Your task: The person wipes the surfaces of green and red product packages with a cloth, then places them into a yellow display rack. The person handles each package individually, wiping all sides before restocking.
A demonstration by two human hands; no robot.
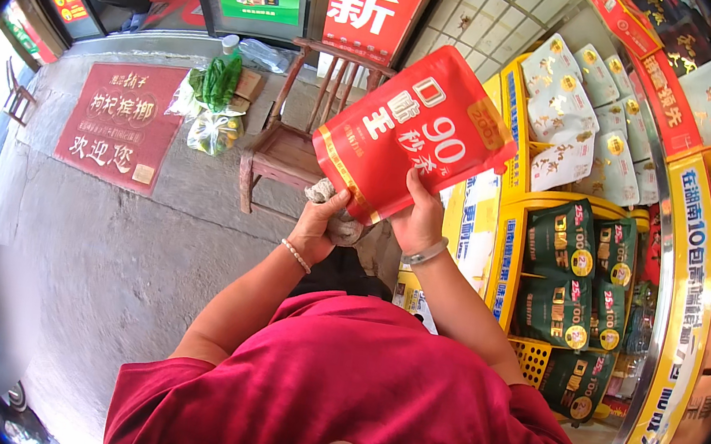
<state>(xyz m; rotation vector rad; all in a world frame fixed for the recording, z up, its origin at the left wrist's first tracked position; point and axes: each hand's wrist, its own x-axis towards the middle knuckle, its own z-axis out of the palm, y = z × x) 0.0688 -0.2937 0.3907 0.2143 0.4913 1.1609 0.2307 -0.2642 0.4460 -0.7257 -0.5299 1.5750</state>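
Note:
A large red stand-up pouch (382,150) with white and gold print is held up tilted in front of me. My left hand (319,228) pinches its lower left corner with the thumb on top. A crumpled greyish rag (345,231) is bunched in the same hand, under the pouch. My right hand (417,225) grips the pouch's lower right edge, thumb on the front and the other fingers hidden behind it. A beaded bracelet is on my left wrist and a pale bangle on my right.
To my right, yellow-edged shelves (512,215) hold white pouches (566,97) and dark green pouches (562,238). A wooden chair (286,138) stands just beyond my hands. Leafy greens (217,81) in plastic bags and a red mat (119,126) lie on the floor. Someone stands in the doorway.

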